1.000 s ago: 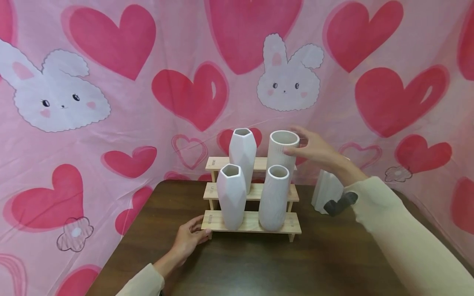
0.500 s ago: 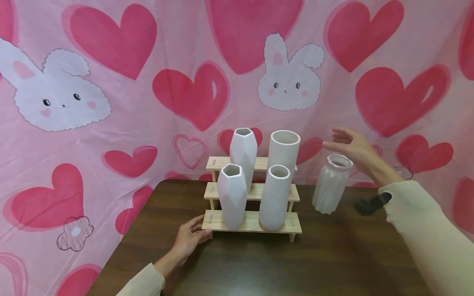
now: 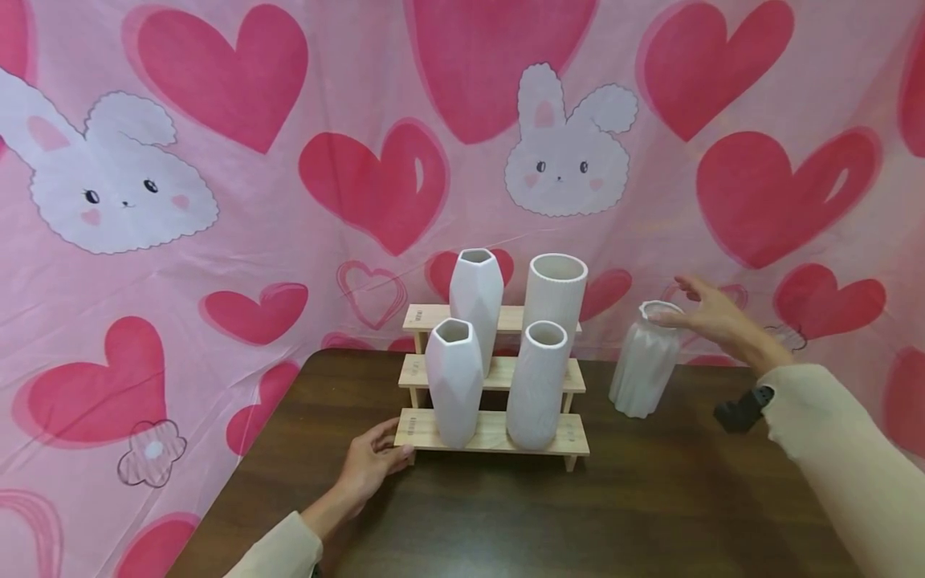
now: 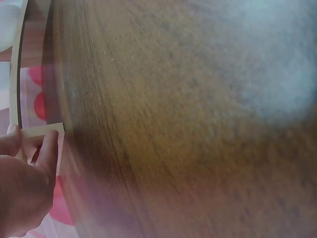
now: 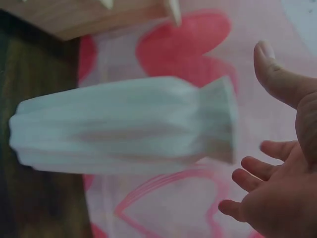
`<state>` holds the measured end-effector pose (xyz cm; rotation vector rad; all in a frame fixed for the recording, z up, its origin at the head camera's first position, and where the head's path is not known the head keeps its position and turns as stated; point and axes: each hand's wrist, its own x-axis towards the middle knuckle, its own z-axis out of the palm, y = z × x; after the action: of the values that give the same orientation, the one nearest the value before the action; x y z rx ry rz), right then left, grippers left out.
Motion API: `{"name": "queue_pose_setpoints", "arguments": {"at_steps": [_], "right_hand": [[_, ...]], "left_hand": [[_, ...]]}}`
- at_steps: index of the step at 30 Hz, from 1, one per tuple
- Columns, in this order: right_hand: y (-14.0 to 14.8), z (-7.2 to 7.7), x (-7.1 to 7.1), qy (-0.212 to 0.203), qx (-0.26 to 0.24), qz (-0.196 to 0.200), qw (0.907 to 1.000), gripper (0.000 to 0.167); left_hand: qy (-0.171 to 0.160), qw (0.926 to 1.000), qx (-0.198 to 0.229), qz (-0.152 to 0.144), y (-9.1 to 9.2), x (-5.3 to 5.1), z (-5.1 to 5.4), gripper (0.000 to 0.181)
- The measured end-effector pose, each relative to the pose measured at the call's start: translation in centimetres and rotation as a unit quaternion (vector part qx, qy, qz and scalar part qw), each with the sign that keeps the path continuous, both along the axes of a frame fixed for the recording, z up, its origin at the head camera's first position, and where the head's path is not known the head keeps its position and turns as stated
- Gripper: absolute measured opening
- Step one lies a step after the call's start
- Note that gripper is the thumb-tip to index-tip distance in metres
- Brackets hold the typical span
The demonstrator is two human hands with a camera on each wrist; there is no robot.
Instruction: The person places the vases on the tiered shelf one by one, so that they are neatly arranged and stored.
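My left hand (image 3: 368, 466) pinches the left end of the lowest step of a three-step wooden stand (image 3: 491, 425); in the left wrist view its fingers lie at the board and leg. At the right, my right hand (image 3: 723, 321) is spread beside the rim of a white fluted vase (image 3: 643, 365), which stands on the table. In the right wrist view a gap shows between the fingers and the vase's flared mouth (image 5: 218, 119). On the stand are a front faceted vase (image 3: 454, 385), a rear faceted vase (image 3: 477, 293), a smooth rounded vase (image 3: 536, 393) and a ribbed cylindrical vase (image 3: 555, 297).
A dark brown wooden table (image 3: 506, 522) lies under everything. Behind it hangs a pink cloth (image 3: 260, 209) with hearts and rabbits. The fluted vase stands a short way right of the stand. A black strap device (image 3: 743, 408) sits at the right wrist.
My right hand has left the ribbed cylindrical vase on the stand, moved right, then lowered to the fluted vase's rim. My left hand and the stand have kept their place.
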<state>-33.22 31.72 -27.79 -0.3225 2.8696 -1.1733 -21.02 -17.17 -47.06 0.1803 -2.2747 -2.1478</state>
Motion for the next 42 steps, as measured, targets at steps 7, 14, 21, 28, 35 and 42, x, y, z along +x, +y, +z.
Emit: {"name": "queue_pose_setpoints", "arguments": {"at_steps": [7, 14, 21, 28, 35, 42], "right_hand": [[0.1, -2.6, -0.7, 0.028, 0.004, 0.006, 0.9996, 0.076], [0.1, -3.7, -0.8, -0.003, -0.020, -0.017, 0.9996, 0.084], [0.4, -3.6, -0.6, 0.007, -0.019, -0.013, 0.9997, 0.073], [0.8, -3.4, -0.7, 0.008, -0.016, -0.016, 0.9997, 0.074], [1.4, -3.0, -0.5, 0.008, -0.030, -0.036, 0.9989, 0.074], [1.4, -0.9, -0.2, 0.012, -0.062, -0.040, 0.9972, 0.073]], "left_hand": [[-0.004, 1.0000, -0.003, 0.004, -0.1, -0.1, 0.0, 0.056], [-0.003, 1.0000, 0.001, -0.001, -0.2, 0.0, 0.1, 0.057], [0.000, 1.0000, 0.002, -0.003, -0.2, 0.1, 0.0, 0.058], [-0.002, 1.0000, 0.003, -0.002, -0.1, 0.1, 0.1, 0.057], [-0.001, 1.0000, -0.002, -0.003, -0.1, 0.1, 0.2, 0.055], [-0.007, 1.0000, -0.003, 0.000, -0.1, 0.2, 0.3, 0.055]]}}
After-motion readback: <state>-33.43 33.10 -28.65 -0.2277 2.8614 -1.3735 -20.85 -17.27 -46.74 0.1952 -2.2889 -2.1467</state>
